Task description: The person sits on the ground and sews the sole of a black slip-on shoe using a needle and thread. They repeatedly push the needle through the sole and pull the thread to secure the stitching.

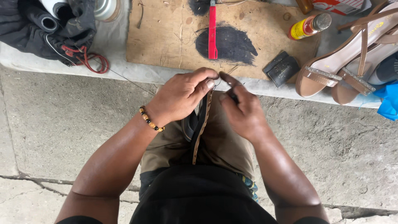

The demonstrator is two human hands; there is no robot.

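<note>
The left hand is pinching the upper end of a brown sandal strap between thumb and forefinger, the strap hanging edge-on down over the lap. The right hand is closing its fingers narrowly on a small dark tool just beside the strap's top. Both hands are working below the edge of a wooden board bearing a red-handled knife.
</note>
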